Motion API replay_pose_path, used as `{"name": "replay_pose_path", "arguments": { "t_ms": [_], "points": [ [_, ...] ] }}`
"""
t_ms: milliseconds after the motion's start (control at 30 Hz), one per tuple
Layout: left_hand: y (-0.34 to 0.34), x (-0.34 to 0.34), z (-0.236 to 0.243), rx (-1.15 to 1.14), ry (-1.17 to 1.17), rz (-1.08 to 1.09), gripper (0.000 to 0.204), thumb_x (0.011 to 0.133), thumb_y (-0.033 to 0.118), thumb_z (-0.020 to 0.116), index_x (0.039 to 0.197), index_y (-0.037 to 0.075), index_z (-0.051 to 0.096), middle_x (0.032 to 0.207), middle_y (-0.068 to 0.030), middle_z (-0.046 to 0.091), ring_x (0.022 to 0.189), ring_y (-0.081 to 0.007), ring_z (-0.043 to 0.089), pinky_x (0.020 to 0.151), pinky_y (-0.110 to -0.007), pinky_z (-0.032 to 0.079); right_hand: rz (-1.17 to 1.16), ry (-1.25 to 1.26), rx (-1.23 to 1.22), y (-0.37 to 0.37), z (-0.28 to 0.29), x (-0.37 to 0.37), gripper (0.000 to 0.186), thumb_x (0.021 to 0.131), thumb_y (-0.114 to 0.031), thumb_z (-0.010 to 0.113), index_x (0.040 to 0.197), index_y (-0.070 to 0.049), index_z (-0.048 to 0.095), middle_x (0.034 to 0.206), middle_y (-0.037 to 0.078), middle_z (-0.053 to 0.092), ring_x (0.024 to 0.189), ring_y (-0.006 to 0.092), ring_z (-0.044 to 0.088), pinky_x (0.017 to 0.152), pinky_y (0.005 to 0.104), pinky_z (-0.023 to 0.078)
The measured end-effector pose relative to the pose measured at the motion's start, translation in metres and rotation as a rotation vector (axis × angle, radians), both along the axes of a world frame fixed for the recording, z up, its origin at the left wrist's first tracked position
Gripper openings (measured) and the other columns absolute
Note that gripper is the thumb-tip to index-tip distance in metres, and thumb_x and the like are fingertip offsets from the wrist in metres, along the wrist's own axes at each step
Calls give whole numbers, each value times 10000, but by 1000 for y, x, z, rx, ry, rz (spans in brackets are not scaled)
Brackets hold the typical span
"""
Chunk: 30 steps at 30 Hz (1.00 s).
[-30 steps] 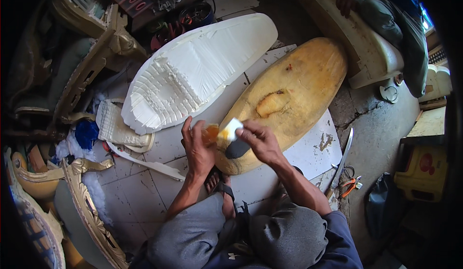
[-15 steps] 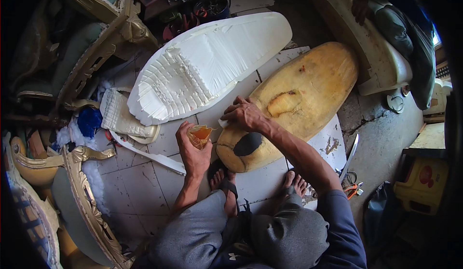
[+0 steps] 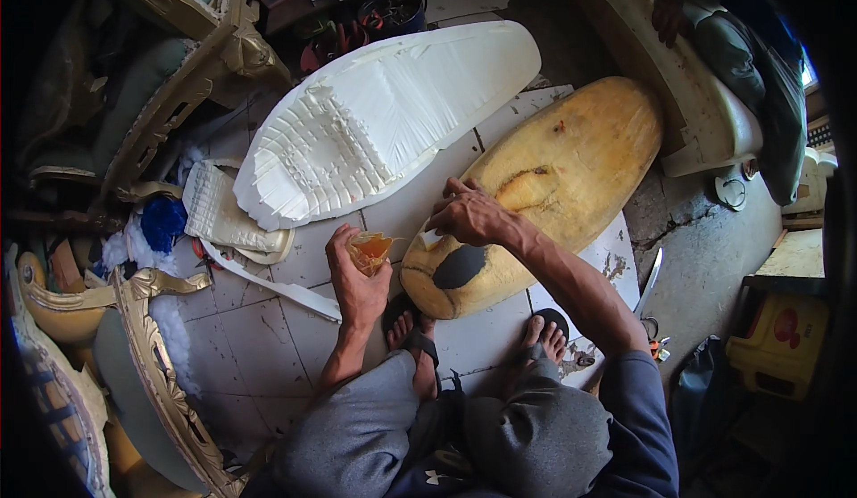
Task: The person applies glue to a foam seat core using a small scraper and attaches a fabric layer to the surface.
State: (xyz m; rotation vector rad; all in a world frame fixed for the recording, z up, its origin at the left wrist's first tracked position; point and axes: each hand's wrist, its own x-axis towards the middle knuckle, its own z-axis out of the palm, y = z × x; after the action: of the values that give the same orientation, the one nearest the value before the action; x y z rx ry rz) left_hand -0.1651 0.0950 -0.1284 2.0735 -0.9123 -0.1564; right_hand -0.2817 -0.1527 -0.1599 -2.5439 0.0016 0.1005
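My left hand [image 3: 360, 294] is closed round a small cup [image 3: 370, 250] of amber, glue-like stuff with a ragged, crusted rim. Pinched in the fingers of my right hand [image 3: 475, 214] is a small white piece [image 3: 430, 240], held against the near left part of a long yellow foam pad [image 3: 603, 145]. That pad lies on the tiles, with a dark oval patch [image 3: 460, 268] at its near end and a raised foam insert [image 3: 527, 187] in its middle. Left of it rests a long white padded shape [image 3: 428, 96] with grooved ribs. My right fingertips are partly hidden.
A smaller white ribbed piece [image 3: 214, 205] and a white strip [image 3: 284, 291] lie at left. Carved gold frames [image 3: 156, 346] crowd the left side. A long blade [image 3: 650, 282] lies at right, near a yellow crate [image 3: 778, 342]. Another person's hand [image 3: 668, 20] rests at the upper right.
My right hand has moved slightly right with the white piece, from beside the yellow pad's edge onto its surface. The left hand with the cup has stayed nearly still.
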Motion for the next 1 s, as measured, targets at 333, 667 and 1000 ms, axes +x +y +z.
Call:
{"name": "replay_pose_path", "arguments": {
  "t_ms": [333, 667, 1000],
  "points": [
    [-7, -25, 12, 15, 75, -302, 712, 723, -27, 810, 1355, 39, 489, 1453, -232, 465, 1371, -413, 478, 1149, -473, 413, -720, -98, 78, -44, 4, -54, 280, 959, -237, 709, 1184, -84, 775, 1136, 128, 744, 1059, 316, 650, 978, 433, 480],
    [-14, -24, 12, 53, 26, -338, 693, 732, -23, 798, 1352, 31, 495, 1443, -225, 489, 1343, -390, 512, 1129, -454, 430, -547, -332, 99, 67, -32, -82, 262, 822, -195, 748, 1079, -162, 784, 949, 47, 703, 926, 285, 589, 898, 423, 438],
    [-12, -21, 14, 90, 27, -292, 682, 740, -20, 784, 1354, 27, 491, 1446, -222, 499, 1342, -386, 515, 1135, -456, 429, -778, -521, -80, 72, -20, -114, 299, 801, -153, 775, 1100, -137, 767, 1037, 55, 728, 920, 288, 636, 860, 435, 454]
  ]
}}
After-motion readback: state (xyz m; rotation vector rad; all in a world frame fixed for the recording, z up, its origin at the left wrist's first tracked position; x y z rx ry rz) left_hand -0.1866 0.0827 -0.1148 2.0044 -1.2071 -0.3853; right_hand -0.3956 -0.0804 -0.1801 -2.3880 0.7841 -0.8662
